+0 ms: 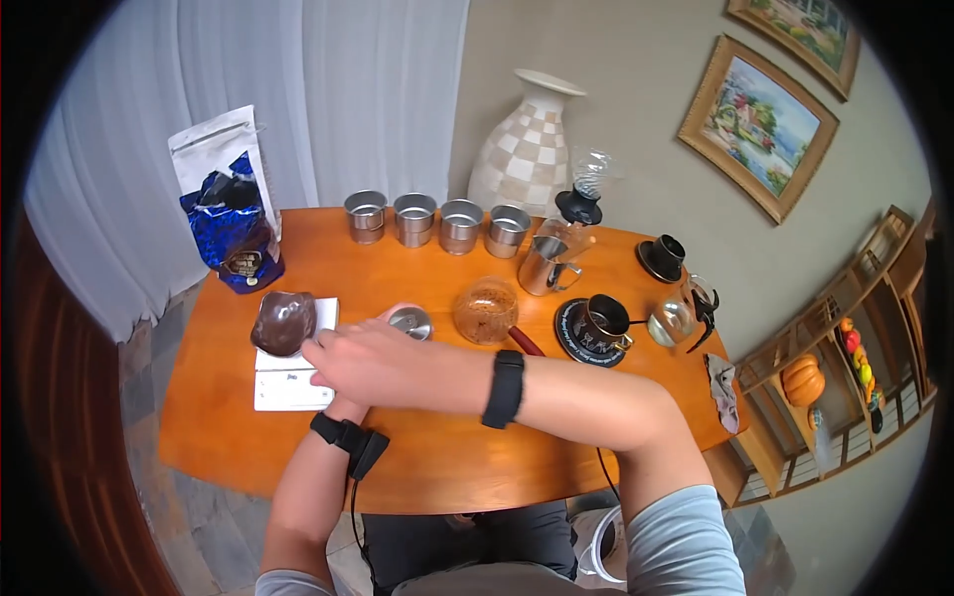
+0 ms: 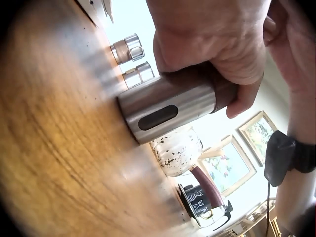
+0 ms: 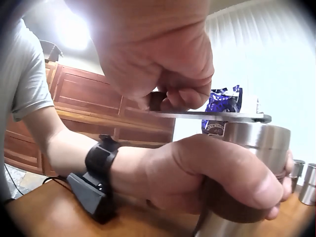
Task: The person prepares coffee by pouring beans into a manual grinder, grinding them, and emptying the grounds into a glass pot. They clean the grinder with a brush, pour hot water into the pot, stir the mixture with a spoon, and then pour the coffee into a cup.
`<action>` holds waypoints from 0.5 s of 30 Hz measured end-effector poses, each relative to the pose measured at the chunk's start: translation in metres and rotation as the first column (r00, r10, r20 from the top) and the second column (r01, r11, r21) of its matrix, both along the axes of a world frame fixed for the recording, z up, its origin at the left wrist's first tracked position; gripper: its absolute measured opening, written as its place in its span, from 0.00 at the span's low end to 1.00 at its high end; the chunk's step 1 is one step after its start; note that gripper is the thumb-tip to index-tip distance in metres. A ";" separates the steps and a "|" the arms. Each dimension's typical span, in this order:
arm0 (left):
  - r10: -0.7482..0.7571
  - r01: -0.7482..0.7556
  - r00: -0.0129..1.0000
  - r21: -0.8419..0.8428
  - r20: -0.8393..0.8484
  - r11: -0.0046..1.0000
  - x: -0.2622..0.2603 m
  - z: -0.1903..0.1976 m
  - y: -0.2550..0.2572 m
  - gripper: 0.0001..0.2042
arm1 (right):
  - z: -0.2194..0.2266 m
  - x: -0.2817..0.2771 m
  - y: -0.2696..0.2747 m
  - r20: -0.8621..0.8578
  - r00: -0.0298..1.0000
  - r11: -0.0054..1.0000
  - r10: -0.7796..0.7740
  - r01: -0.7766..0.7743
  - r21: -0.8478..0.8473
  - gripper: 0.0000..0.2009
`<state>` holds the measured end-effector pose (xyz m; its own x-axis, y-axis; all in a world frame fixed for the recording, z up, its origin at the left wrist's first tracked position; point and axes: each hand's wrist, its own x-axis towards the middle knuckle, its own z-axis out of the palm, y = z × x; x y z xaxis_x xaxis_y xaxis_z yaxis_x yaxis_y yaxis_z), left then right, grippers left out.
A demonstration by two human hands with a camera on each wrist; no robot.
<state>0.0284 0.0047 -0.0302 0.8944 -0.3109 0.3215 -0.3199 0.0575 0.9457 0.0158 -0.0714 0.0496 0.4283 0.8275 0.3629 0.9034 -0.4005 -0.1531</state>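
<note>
My left hand (image 2: pixel 212 44) grips a hand coffee grinder (image 2: pixel 165 106) round its brown band. The grinder is a brushed-steel cylinder with a dark oval window, and its base is close over the table in the left wrist view. Above it, my right hand (image 3: pixel 163 64) pinches the dark knob (image 3: pixel 157 100) of the flat metal crank arm (image 3: pixel 212 116) on the grinder's top. In the head view my right forearm crosses over my left wrist, and much of the left hand is hidden. Just left of the hands, a glossy dark brown dish (image 1: pixel 284 323) sits on a white scale (image 1: pixel 288 389).
Several steel cups (image 1: pixel 414 220) line the back edge. Further right are a glass vessel (image 1: pixel 485 310) with a red-brown handle, a steel pitcher (image 1: pixel 545 266), a dark cup (image 1: pixel 603 323) on a saucer, and a glass pot (image 1: pixel 676 320). A blue-and-white bag (image 1: pixel 234 214) stands at back left.
</note>
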 end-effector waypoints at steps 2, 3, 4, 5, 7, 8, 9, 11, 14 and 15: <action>0.058 -0.067 0.984 0.051 0.171 0.996 0.002 -0.007 0.002 0.15 | -0.007 0.017 0.010 0.047 0.998 0.999 -0.033 0.032 0.022 0.14; 0.078 -0.098 0.963 0.067 0.257 0.993 0.004 -0.009 0.001 0.15 | -0.009 0.027 0.013 0.085 0.995 0.996 -0.058 0.052 0.069 0.13; 0.076 -0.102 0.950 0.069 0.303 0.992 0.006 -0.009 -0.001 0.15 | -0.008 0.035 0.013 0.124 0.988 0.991 -0.087 0.072 0.117 0.12; 0.075 -0.106 0.934 0.071 0.349 0.992 0.007 -0.010 -0.002 0.15 | -0.007 0.044 0.011 0.132 0.985 0.989 -0.108 0.094 0.112 0.12; 0.005 -0.015 0.999 0.311 0.034 0.950 0.007 -0.001 0.000 0.16 | -0.003 0.059 0.004 0.128 0.980 0.983 -0.154 0.139 0.118 0.12; -0.053 0.070 0.994 0.193 -0.090 0.979 0.007 0.002 -0.002 0.17 | -0.001 0.066 0.002 0.144 0.972 0.977 -0.185 0.167 0.130 0.12; -0.084 0.097 0.994 0.205 -0.072 0.974 0.006 0.009 -0.004 0.17 | -0.003 0.077 -0.003 0.153 0.961 0.972 -0.229 0.216 0.095 0.12; -0.051 0.062 0.995 0.137 -0.086 0.989 -0.001 0.018 -0.008 0.19 | -0.002 0.089 -0.021 0.169 0.942 0.957 -0.290 0.282 0.068 0.12; -0.042 0.048 0.997 0.095 -0.071 0.994 0.000 0.015 -0.009 0.18 | 0.004 0.097 -0.045 0.018 0.922 0.922 -0.388 0.387 0.025 0.15; -0.025 0.034 0.996 0.097 -0.084 0.995 -0.001 0.015 -0.010 0.17 | 0.006 0.098 -0.056 0.027 0.918 0.918 -0.396 0.395 0.024 0.15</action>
<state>0.0278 -0.0048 -0.0150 0.9066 -0.3641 0.2134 -0.2401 -0.0289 0.9703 0.1141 -0.1269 0.0553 0.7078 0.5861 0.3943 0.6763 -0.7235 -0.1386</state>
